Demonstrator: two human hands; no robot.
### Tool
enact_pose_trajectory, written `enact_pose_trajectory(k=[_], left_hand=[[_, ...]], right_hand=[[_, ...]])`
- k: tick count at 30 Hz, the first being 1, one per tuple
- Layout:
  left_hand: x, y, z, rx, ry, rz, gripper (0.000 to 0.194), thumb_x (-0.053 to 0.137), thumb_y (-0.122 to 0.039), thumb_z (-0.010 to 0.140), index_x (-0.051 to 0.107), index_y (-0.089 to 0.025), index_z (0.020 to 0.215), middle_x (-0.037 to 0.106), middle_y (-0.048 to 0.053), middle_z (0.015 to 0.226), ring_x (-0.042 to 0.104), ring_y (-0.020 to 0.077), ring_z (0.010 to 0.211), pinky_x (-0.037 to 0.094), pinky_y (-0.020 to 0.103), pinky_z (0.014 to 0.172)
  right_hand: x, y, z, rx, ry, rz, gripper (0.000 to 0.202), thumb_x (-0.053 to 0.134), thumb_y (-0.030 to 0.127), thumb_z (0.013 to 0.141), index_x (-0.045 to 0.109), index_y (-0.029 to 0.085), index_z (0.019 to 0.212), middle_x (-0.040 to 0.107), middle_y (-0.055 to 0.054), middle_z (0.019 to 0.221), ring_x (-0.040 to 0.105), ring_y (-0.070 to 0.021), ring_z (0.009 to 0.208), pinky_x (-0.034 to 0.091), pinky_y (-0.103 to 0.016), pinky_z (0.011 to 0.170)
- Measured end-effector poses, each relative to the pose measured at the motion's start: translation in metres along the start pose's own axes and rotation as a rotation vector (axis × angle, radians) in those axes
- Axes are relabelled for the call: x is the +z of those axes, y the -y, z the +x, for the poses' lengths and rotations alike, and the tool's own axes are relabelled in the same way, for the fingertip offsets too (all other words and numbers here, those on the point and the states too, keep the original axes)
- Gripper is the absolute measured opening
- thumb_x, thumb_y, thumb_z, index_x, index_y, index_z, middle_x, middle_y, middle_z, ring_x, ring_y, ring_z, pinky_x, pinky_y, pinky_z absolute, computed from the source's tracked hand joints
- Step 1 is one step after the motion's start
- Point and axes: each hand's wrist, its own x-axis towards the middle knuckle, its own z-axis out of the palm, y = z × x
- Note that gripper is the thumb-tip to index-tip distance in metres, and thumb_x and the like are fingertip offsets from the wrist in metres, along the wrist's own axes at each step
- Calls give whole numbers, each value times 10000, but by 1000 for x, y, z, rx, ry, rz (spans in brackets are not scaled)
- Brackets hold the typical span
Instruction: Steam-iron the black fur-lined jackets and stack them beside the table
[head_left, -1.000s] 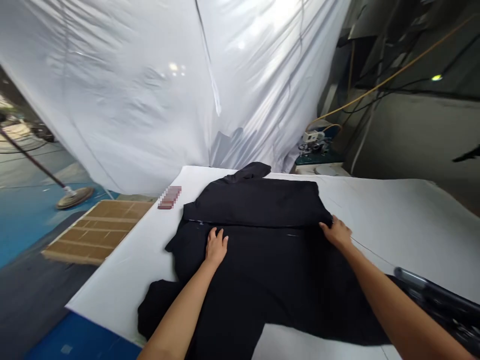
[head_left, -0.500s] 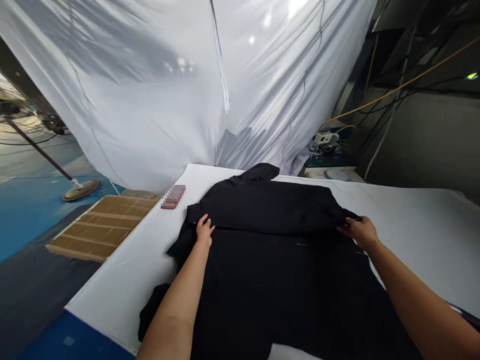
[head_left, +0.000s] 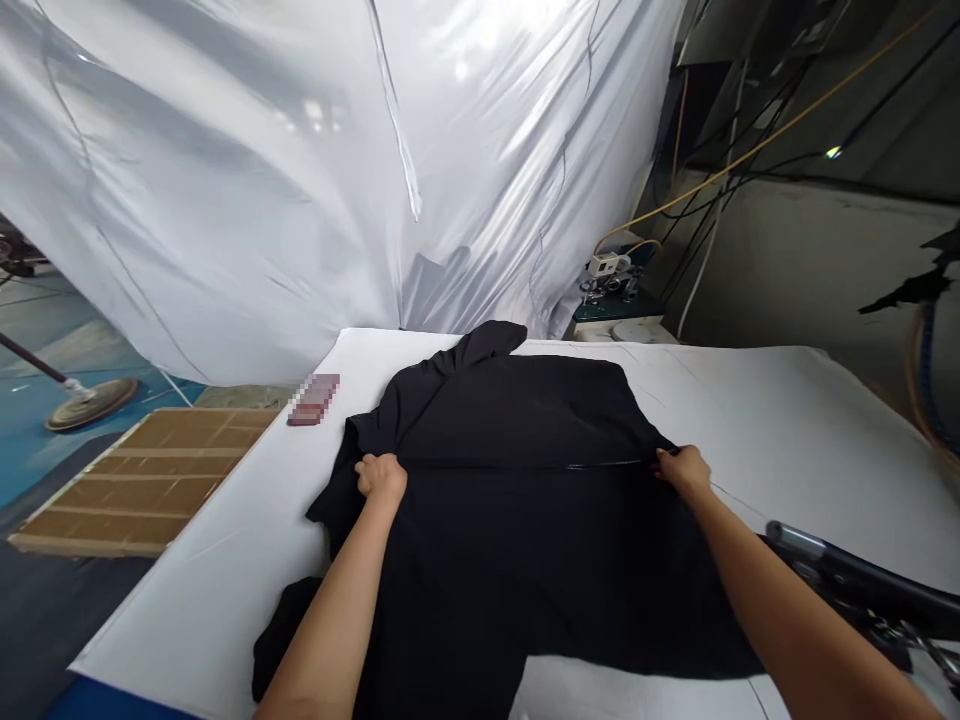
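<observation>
A black cloth garment [head_left: 510, 560] lies spread over the white table. Across it runs a seam or folded edge, with my hands at either end. On the left, my left hand [head_left: 382, 478] has its fingers curled closed on the garment's edge. At the right end, my right hand [head_left: 684, 470] pinches the same edge between thumb and fingers. Part of the cloth beyond the edge has a short sleeve-like flap at the top. Darker bunched cloth sits under and beside my left forearm.
The white table [head_left: 765, 420] stretches off to the right. A blurred reddish item [head_left: 313, 400] lies near its left edge. Beside it is a taped cardboard box [head_left: 150, 480]. White sheeting [head_left: 300, 220] hangs behind. A black tubular object [head_left: 840, 555] juts in at the right.
The view has swung right. My left hand's fingers, spread before, are now curled closed on the cloth. The edge between my hands looks straighter, and the garment's lower part shows more white table.
</observation>
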Motion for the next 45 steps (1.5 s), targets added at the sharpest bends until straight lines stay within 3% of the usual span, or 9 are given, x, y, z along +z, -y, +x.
enact_pose_trajectory(k=[4,7,10,16,24,32,38,43,45], left_hand=[[-3,-42,-39,203,-124,158,324,487,-208,748,600,-118,1039,443,185,1215,341,324,1181,307,463,941],[14,-63,-78,690,-50,74,400,462,-351,793,536,-212,1161,338,104,1362,190,325,1282,178,490,1026],[40,-61,-97,931,133,-13,461,438,-439,806,416,-390,1264,198,-22,1455,36,344,1329,46,591,1020],[64,-36,-84,772,183,75,642,431,-622,738,287,-413,1328,39,-8,1488,-117,367,1317,-33,663,957],[52,-52,-85,708,348,185,960,616,-659,528,216,-388,1358,-65,41,1484,-171,446,1270,-65,718,883],[58,-98,-141,999,228,32,466,403,-356,832,365,-418,1292,30,-105,1479,-119,323,1327,9,607,1020],[77,-91,-152,885,177,42,484,342,-387,854,286,-404,1335,74,-80,1478,-121,332,1325,-32,668,972],[74,-91,-149,853,227,31,501,369,-412,840,276,-419,1333,132,-83,1469,-144,336,1319,-58,686,950],[72,-92,-148,845,263,-2,513,375,-458,830,249,-455,1327,146,-98,1464,-157,344,1313,-66,696,936]], right_hand=[[5,6,-34,-317,-128,-439,524,530,325,763,412,213,1261,339,-171,1339,252,-366,1251,255,-592,945],[22,-1,-67,-651,69,-803,470,393,480,817,408,373,1274,289,-29,1411,147,-323,1298,165,-583,982],[37,-17,-88,-680,238,-955,551,258,615,809,278,443,1331,173,35,1463,13,-348,1317,56,-635,970],[32,-45,-93,-600,270,-985,637,193,669,787,167,420,1372,63,20,1486,-72,-367,1310,0,-649,957],[12,-62,-91,-567,448,-899,633,237,752,711,174,548,1307,-89,122,1472,-157,-479,1247,76,-759,830],[15,-59,-86,-663,438,-889,638,180,750,722,180,526,1320,-40,118,1477,-166,-472,1247,21,-755,841],[13,-37,-74,-638,508,-875,598,249,695,753,264,492,1316,105,75,1470,-95,-434,1278,44,-734,868],[5,-29,-67,-804,167,-789,502,364,496,813,444,291,1264,327,-70,1367,148,-327,1278,51,-601,998],[4,-28,-62,-841,205,-826,519,372,495,810,390,319,1298,303,-39,1394,118,-315,1296,22,-611,996]])
